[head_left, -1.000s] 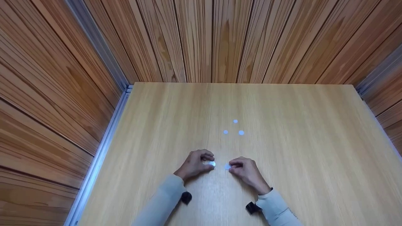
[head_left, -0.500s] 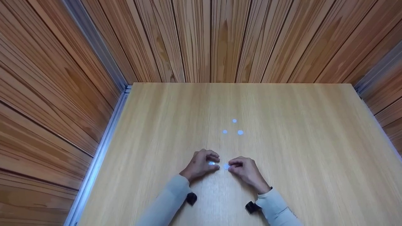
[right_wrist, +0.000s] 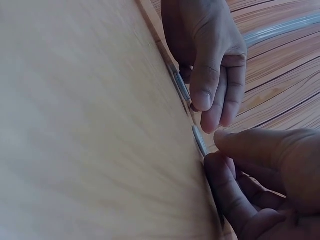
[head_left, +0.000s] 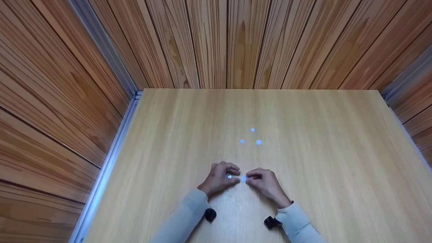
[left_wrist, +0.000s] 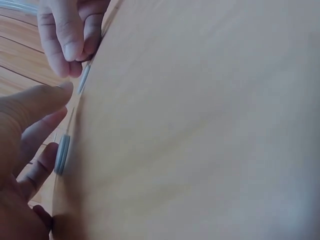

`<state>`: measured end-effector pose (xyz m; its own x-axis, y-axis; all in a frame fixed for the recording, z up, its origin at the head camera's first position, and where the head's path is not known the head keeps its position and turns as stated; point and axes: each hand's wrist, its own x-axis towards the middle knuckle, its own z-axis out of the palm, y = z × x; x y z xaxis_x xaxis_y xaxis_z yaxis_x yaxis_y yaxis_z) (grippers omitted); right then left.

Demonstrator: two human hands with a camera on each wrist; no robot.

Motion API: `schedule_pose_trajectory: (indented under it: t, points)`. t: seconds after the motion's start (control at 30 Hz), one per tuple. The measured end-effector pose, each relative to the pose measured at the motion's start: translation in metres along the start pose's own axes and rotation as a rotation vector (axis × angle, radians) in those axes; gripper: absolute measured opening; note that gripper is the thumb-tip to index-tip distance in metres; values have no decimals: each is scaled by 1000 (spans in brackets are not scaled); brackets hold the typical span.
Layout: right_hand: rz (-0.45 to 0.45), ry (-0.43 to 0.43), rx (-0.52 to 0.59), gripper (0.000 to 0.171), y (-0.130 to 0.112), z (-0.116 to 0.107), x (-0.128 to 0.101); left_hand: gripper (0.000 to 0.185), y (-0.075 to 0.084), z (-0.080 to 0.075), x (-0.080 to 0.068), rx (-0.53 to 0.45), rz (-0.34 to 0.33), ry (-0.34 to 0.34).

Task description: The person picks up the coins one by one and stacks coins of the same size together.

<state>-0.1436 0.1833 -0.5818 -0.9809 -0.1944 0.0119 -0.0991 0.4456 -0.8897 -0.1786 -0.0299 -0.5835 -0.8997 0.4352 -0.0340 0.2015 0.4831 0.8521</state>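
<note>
Two small silver discs lie flat near the front middle of the wooden table [head_left: 320, 162]. My left hand [head_left: 232, 174] arches over the left disc [head_left: 229, 176], its curled fingers touching that disc's edge [left_wrist: 62, 154]. My right hand [head_left: 251, 178] pinches the near edge of the right disc [head_left: 243, 179] between thumb and forefinger [right_wrist: 199, 140]. The two discs sit almost edge to edge, and the fingertips of both hands nearly meet. In the right wrist view the left disc [right_wrist: 180, 86] is partly hidden by the left hand's fingers [right_wrist: 202, 97].
Three more silver discs [head_left: 252, 129] [head_left: 242, 141] [head_left: 259, 142] form a small triangle further back on the table. Wood-panelled walls close in the back and both sides. A metal rail [head_left: 111, 155] runs along the table's left edge.
My left hand has slid to the right with its disc, closing the gap to the right hand's disc. The right hand has stayed in place.
</note>
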Motion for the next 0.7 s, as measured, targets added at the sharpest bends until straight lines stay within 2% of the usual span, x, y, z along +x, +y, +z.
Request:
schedule_pose_trajectory:
  t: [0.2, 0.5, 0.7]
  points:
    - [3, 0, 6, 13, 1, 0, 1, 25, 2, 5, 4, 52, 33, 17]
    - [-35, -22, -26, 12, 0, -1, 0, 21, 5, 9, 4, 116, 20, 33]
    - [9, -41, -26, 13, -1, -1, 0, 19, 5, 11, 5, 120, 40, 30]
